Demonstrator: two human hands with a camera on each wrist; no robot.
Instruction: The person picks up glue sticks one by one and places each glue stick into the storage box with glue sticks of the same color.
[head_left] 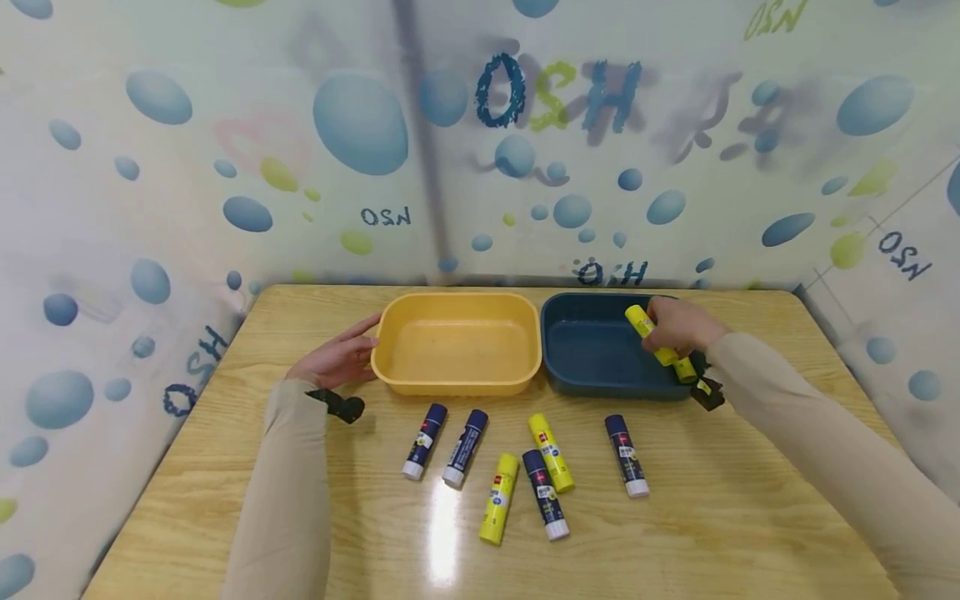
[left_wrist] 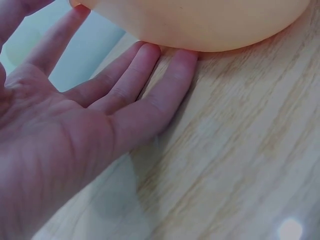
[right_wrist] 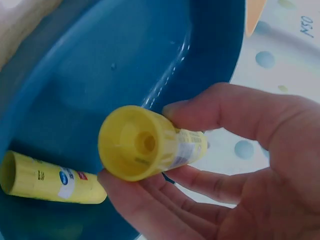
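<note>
My right hand pinches a yellow glue stick between thumb and fingers above the dark blue bin. Beneath it, a second yellow glue stick lies on its side inside that bin. To the left, my left hand touches the outer left wall of the yellow-orange bin. Its fingers are extended, and in the left wrist view several fingertips meet the bin's lower edge. The two bins stand side by side. Nothing lies in the yellow-orange one.
In front of the bins, yellow glue sticks and several navy glue sticks with white ends lie scattered on the wooden table. One navy stick lies farther right. A patterned curtain hangs behind the table.
</note>
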